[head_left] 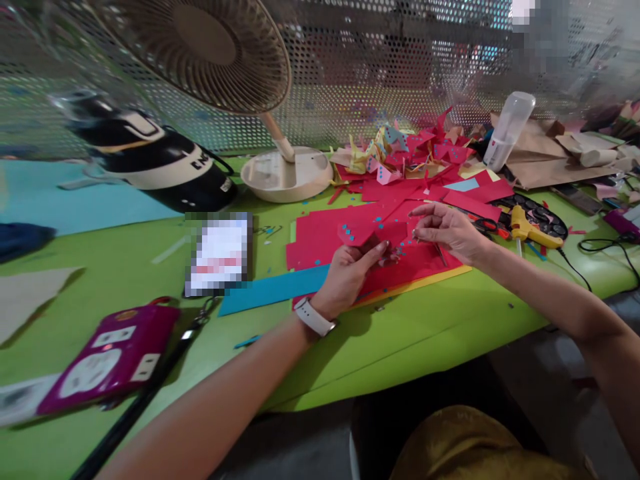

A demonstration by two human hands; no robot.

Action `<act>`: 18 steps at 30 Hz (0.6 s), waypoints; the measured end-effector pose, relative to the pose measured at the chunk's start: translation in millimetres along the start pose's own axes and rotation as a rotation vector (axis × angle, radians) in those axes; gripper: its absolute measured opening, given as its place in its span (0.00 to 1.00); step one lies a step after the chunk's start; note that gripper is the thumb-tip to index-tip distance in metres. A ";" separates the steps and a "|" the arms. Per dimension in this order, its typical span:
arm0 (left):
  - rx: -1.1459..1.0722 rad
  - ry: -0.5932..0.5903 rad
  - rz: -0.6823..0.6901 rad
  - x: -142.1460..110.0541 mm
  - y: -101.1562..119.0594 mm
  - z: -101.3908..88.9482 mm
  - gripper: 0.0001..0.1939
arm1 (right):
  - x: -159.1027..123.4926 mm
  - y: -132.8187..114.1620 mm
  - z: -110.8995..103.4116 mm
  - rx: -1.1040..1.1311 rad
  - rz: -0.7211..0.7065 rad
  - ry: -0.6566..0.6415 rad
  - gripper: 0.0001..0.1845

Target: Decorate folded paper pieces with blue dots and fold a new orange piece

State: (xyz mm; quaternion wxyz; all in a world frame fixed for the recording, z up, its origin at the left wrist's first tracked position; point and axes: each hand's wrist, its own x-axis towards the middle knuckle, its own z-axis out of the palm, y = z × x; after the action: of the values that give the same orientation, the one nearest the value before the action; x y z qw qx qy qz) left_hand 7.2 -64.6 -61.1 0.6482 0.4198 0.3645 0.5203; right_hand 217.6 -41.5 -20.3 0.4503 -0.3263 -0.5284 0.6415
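Head view: taking the left hand (353, 270) as the clock's centre, its thumb and fingers are closed in a pinch on a small dark-red paper piece (369, 243), held just above the red sheets (320, 227), probably so that it sits steady and within easy reach of the other hand. At two to three o'clock, the right hand (450, 230) is half curled, thumb and forefinger brought close together; whether a tiny bit is between them, I cannot tell. Blue dots lie scattered over the sheets, likely within easy picking distance.

At three o'clock the glue gun (533, 233) rests nozzle down by a black tray (553, 220), seemingly handy for the right arm. Folded paper shapes (420, 147) are heaped at one o'clock, perhaps there to leave the near side free for the hands. A blue strip (275, 290) sticks out at nine, the phone (217, 257) beyond it, its screen blurred out.

The left fingers hide much of the held paper, and its far edge merges with the red beneath. The fan (287, 177) at eleven is cut off at the top; the scissors (487, 227) are partly covered and hard to make out.
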 end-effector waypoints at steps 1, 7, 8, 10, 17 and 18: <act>-0.007 0.021 0.007 0.5 0.9 0.3 0.16 | 1.3 -6.1 -2.1 -0.014 -0.026 -0.013 0.22; -0.025 0.143 0.054 3.6 1.7 0.1 0.17 | 40.7 -25.2 -24.5 -0.429 -0.282 0.156 0.13; -0.008 0.152 0.050 3.6 1.3 -0.1 0.17 | 49.3 -22.8 -28.6 -0.583 -0.283 0.168 0.10; 0.031 0.163 0.031 3.3 0.6 -0.5 0.19 | 62.8 -16.4 -35.2 -0.947 -0.246 0.142 0.10; 0.072 0.187 0.022 3.0 0.8 -1.2 0.21 | 67.5 -17.4 -40.4 -1.564 -0.266 0.168 0.21; 0.073 0.189 0.028 3.2 0.7 -1.1 0.20 | 63.2 -21.5 -41.4 -1.617 -0.295 0.157 0.23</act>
State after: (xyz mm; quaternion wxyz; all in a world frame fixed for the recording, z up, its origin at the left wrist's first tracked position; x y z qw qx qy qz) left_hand 6.6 -61.2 -61.0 0.5877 0.3972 0.4368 0.5532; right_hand 235.6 33.4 -5.2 0.1919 -0.5208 -0.8314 -0.0272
